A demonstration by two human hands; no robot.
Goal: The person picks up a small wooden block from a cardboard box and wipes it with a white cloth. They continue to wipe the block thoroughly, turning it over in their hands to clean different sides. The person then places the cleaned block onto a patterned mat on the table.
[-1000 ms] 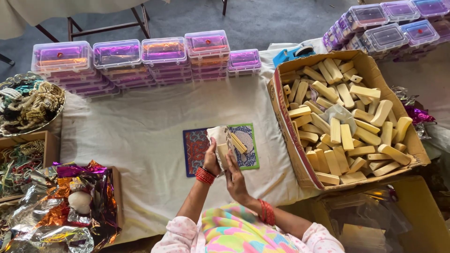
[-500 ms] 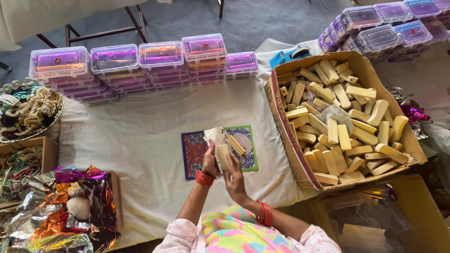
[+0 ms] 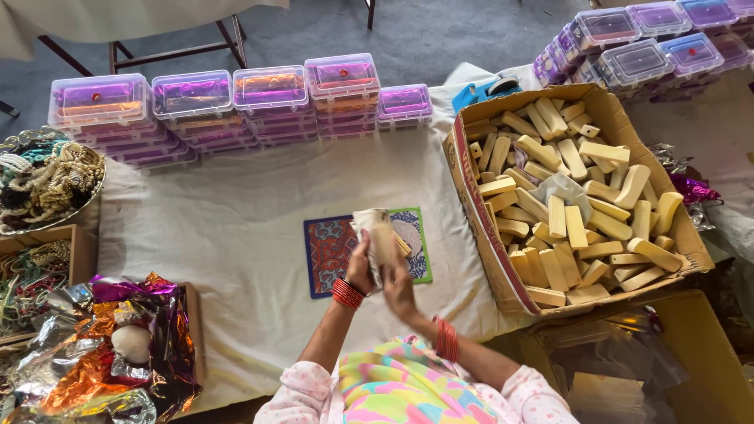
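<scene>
Both my hands are raised over the cloth-covered table, wrapped around a pale yellow wooden bar with a white cloth (image 3: 375, 235) folded over it. My left hand (image 3: 360, 267) grips the cloth and bar from the left; my right hand (image 3: 399, 284) presses on it from the right. Red bangles sit on both wrists. Under my hands lies a flat patterned card (image 3: 330, 247), blue and red on the left, green on the right. A large cardboard box (image 3: 470, 196) full of several similar yellow wooden bars (image 3: 577, 196) stands to my right.
Stacks of clear plastic boxes with purple lids (image 3: 267, 102) line the table's far edge, with more at the upper right (image 3: 644, 39). A tray of beaded jewellery (image 3: 43, 180) and crumpled shiny foil (image 3: 102, 353) lie left. A blue tape dispenser (image 3: 487, 90) sits behind the box.
My hands have closed in on the bar and the cloth now covers more of it. The view has shifted slightly; the rest stays put.
</scene>
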